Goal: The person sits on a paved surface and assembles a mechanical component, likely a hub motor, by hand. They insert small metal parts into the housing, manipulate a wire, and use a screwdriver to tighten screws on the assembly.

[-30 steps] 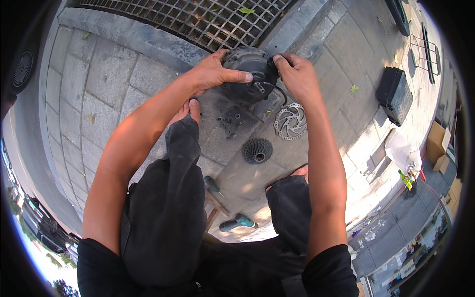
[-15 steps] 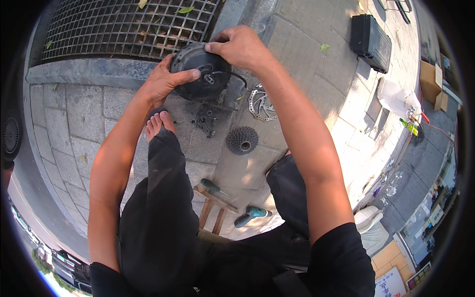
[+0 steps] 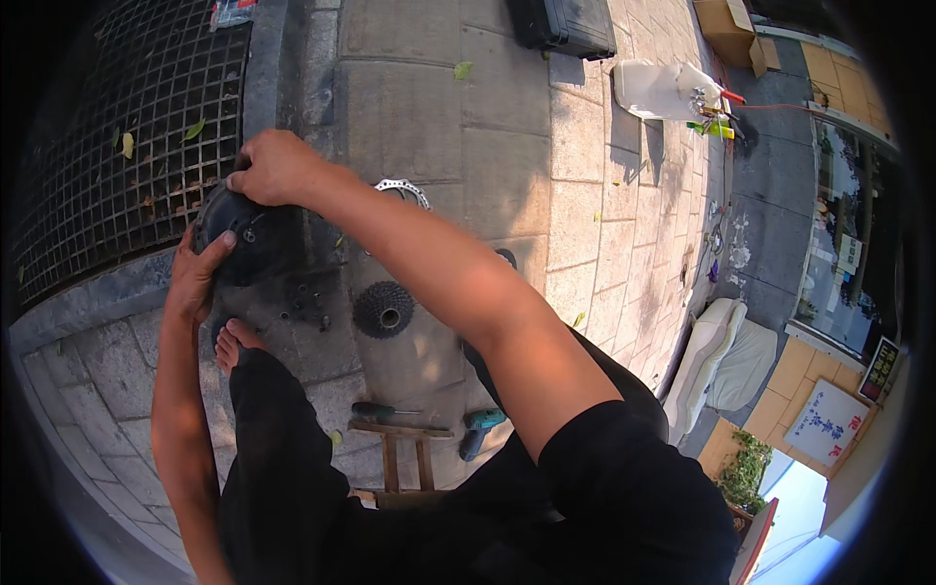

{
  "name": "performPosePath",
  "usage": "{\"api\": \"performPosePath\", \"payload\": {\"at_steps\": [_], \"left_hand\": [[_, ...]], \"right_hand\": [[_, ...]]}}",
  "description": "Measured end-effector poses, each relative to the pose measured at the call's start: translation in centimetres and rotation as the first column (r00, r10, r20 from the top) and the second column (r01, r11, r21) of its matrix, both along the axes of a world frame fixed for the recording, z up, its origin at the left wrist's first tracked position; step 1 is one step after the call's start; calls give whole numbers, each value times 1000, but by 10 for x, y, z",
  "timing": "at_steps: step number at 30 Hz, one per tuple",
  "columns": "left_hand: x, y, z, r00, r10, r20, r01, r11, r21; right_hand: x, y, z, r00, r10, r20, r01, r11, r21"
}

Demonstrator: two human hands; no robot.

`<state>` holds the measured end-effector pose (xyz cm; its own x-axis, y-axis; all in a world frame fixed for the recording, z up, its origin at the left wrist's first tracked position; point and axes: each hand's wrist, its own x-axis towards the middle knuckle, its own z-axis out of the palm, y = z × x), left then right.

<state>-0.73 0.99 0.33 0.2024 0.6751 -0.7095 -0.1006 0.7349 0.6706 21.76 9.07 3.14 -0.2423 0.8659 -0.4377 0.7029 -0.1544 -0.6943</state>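
Note:
A round black hub motor (image 3: 261, 255) stands against the kerb of the metal grate at the left, its face toward me. With the thumb on that face and the fingers at the rim, my left hand (image 3: 197, 275) grips its left side. My right hand (image 3: 278, 168) holds the upper rim with bent fingers, partly hidden behind the hand itself. Small dark metal parts (image 3: 304, 304) lie on the paving below the motor. Beside them sits a black sprocket cassette (image 3: 383, 309). A silver brake disc (image 3: 402, 187) is mostly covered by my right forearm.
A screwdriver (image 3: 385, 410) lies on a small wooden stool (image 3: 392, 463) near my legs, with a teal cordless drill (image 3: 480, 435) beside it. Farther off are a black case (image 3: 564, 27), a white container (image 3: 663, 90) and a cardboard box (image 3: 726, 34). The grate (image 3: 107, 180) fills the far left.
My view has swung to the right, so the motor and both hands now appear farther left. The motor's cable, seen before, no longer shows. Both hands keep their grip on it.

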Motion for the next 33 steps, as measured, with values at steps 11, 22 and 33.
{"api": "performPosePath", "payload": {"at_steps": [11, 22, 33], "left_hand": [[-11, 1, -6, 1000, 21, 10, -21, 1000, 12], [-6, -6, -20, 993, -44, -106, 64, 979, 196], [6, -13, -6, 979, 68, 192, -99, 983, 155]], "right_hand": [[-6, -7, -8, 995, -96, 23, 96, 995, 14], [55, -58, 13, 776, -562, -288, 595, 802, 40], [37, -261, -63, 973, -106, 206, 140, 978, -157]]}}
